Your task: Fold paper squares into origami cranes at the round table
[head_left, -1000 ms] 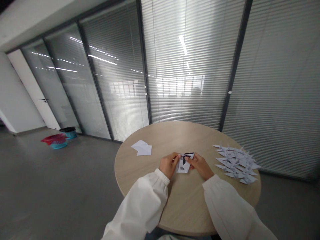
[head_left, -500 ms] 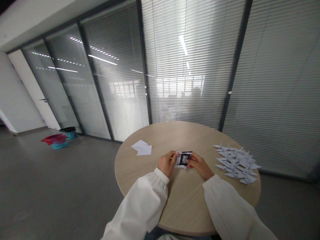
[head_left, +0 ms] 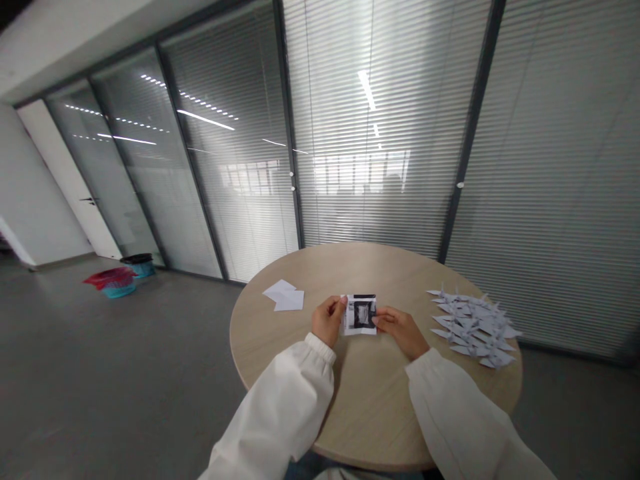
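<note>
Both my hands hold up a small square of folded paper, printed white and black, above the middle of the round wooden table. My left hand pinches its left edge. My right hand grips its right side with the fingertips. The paper lies flat and open-looking, with a dark frame around a pale centre. White cuffs and sleeves cover both my forearms.
A pile of several paper cranes lies on the table's right side. A few white paper sheets lie at its far left. Beyond stand glass walls with blinds. A red-and-blue basket and a bin stand on the floor at left.
The folded paper has turned from a tilted pose to a squarer one and opened wider. My hands have drawn apart slightly, and the left hand has moved left.
</note>
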The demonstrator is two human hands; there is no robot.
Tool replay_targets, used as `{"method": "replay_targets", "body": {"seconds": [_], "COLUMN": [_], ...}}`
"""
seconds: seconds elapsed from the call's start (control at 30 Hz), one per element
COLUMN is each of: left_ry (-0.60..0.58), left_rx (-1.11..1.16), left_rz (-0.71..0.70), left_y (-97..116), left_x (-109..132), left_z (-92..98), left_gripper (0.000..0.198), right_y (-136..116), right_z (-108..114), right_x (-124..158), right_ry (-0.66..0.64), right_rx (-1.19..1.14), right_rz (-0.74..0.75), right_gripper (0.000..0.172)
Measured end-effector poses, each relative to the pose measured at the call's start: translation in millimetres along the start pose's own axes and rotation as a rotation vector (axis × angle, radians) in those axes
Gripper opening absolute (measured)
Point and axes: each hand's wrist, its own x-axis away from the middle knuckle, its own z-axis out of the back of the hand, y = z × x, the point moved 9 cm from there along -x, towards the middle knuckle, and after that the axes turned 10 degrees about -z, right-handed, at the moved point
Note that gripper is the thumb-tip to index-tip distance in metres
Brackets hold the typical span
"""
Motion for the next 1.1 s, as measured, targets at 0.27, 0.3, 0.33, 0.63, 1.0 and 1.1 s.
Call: {"method": "replay_targets", "body": {"seconds": [0.27, 0.3, 0.33, 0.63, 1.0, 1.1], "left_ry": [0.051, 0.051, 0.047, 0.0, -0.112, -0.087], "left_rx": [0.054, 0.063, 0.072, 0.248, 0.402, 0.411], "left_rz": [0.045, 0.049, 0.055, 0.16, 0.306, 0.305], "left_y": [-9.3, -9.2, -9.2, -22.1, -23.4, -23.0], "left_x": [-1.8, -1.7, -1.6, 0.1, 11.9, 11.5], "left_z": [7.0, 7.0, 6.8, -3.8, -27.5, -26.0], "left_gripper": [0.049, 0.049, 0.048, 0.05, 0.045, 0.044], "right_y": [-1.0, -1.2, -1.5, -4.9, -22.2, -23.8], "right_z": [0.4, 0.1, -0.3, 3.1, 16.9, 17.7], "right_x": [-0.9, -0.9, -0.9, 1.3, 8.4, 10.1], "right_ry": [-0.008, -0.01, -0.014, 0.043, 0.218, 0.236], "right_rx": [0.057, 0.067, 0.075, 0.064, 0.039, 0.066], "right_rz": [0.045, 0.051, 0.058, 0.077, 0.171, 0.185], "right_gripper": [0.032, 0.033, 0.033, 0.037, 0.044, 0.046]}}
